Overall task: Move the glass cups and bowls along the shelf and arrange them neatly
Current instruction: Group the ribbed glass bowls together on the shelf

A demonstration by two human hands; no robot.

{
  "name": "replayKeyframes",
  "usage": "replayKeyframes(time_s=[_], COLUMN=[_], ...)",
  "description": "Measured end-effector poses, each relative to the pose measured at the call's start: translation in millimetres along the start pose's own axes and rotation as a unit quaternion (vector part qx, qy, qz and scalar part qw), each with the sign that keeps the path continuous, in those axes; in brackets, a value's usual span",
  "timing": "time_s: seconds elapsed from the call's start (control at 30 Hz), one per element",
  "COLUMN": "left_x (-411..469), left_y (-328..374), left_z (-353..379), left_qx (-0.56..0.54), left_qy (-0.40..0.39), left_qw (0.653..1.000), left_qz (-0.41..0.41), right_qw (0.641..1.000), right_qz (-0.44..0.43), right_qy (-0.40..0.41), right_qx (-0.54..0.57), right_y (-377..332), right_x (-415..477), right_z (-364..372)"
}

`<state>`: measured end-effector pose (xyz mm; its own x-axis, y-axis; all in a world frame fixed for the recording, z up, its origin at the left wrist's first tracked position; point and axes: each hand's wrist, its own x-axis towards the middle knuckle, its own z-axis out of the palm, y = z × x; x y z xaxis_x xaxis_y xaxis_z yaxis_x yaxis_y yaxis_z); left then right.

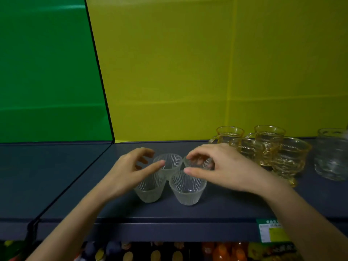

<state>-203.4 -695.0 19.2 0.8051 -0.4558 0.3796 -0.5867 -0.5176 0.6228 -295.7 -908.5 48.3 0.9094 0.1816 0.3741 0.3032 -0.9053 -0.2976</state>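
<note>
1. The left hand hovers over the left side of four clear ribbed cups; its fingers are spread and loose, gripping nothing; the thumb tip lies at the rim of the back-left cup, and the front-left cup sits just beneath the palm.
2. The front-right cup stands free between the two hands, upright, mouth up, touching or almost touching its neighbours.
3. The right hand arches over the back-right cup; its fingers curl around the rim, but whether they pinch it cannot be told.
4. The cluster sits mid-shelf, near the front edge; each back cup lies directly under the nearer hand's fingertips, so a short closing pinch looks enough.
5. The amber mugs crowd just right of the right hand.
</note>
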Motion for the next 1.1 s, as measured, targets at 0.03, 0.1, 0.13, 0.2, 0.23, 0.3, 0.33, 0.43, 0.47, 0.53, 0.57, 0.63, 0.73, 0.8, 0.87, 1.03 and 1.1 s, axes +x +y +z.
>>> replayKeyframes(time_s=[0.03,0.1,0.13,0.2,0.23,0.3,0.33,0.43,0.47,0.53,0.57,0.63,0.73,0.8,0.87,1.03,1.1], left_x=[-2.4,-9.7,-14.0,-23.1,-27.0,-32.9,-35.1,-38.5,-38.8,-39.2,-39.3,-39.5,-39.7,-38.5,-34.3,-7.6,7.8], left_y=[-1.4,-4.4,-5.7,-9.5,-11.3,-15.5,-17.2,-20.9,-22.0,-23.5,-24.2,-25.9,-26.6,-23.3,-17.2,3.7,10.8], left_z=[1.8,5.8,7.6,10.8,12.1,14.2,15.0,16.2,16.1,16.0,16.0,15.9,12.1,6.0,-1.5,-10.0,-8.9], left_qx=[-0.008,-0.025,-0.032,-0.044,-0.049,-0.056,-0.057,-0.062,-0.065,-0.072,-0.076,-0.082,-0.095,-0.102,-0.108,-0.114,-0.114], left_qy=[0.002,0.010,0.015,0.019,0.018,0.018,0.019,0.031,0.035,0.040,0.041,0.042,0.037,0.039,0.044,0.051,0.057], left_qw=[1.000,1.000,0.999,0.999,0.998,0.998,0.998,0.997,0.997,0.996,0.996,0.995,0.995,0.994,0.993,0.991,0.991], left_qz=[-0.002,0.004,0.007,0.016,0.017,0.023,0.026,0.035,0.035,0.033,0.032,0.028,0.020,0.023,0.032,0.046,0.046], right_qw=[1.000,0.999,0.999,0.998,0.997,0.996,0.995,0.992,0.991,0.990,0.990,0.989,0.987,0.989,0.989,0.989,0.989], right_qz=[0.009,0.026,0.032,0.043,0.049,0.059,0.063,0.079,0.083,0.091,0.096,0.110,0.132,0.138,0.140,0.141,0.139], right_qy=[-0.008,-0.009,-0.005,0.001,0.003,0.003,0.002,-0.003,-0.001,0.007,0.012,0.022,0.026,0.015,-0.008,0.003,0.024], right_qx=[-0.012,-0.029,-0.038,-0.052,-0.056,-0.065,-0.073,-0.096,-0.101,-0.105,-0.104,-0.101,-0.083,-0.060,-0.047,-0.050,-0.055], right_y=[-3.4,-8.9,-10.6,-14.2,-16.3,-20.6,-23.0,-29.5,-30.4,-31.9,-32.9,-35.2,-37.0,-38.1,-39.2,-38.9,-35.9], right_x=[-2.8,-8.9,-11.4,-14.6,-15.8,-18.4,-19.4,-20.3,-20.5,-20.6,-20.8,-21.2,-23.4,-26.4,-28.7,-14.1,1.6], right_z=[4.6,12.5,15.4,20.4,21.9,23.3,23.6,24.8,25.7,28.2,29.8,33.0,33.2,29.6,23.1,-10.2,-24.5])
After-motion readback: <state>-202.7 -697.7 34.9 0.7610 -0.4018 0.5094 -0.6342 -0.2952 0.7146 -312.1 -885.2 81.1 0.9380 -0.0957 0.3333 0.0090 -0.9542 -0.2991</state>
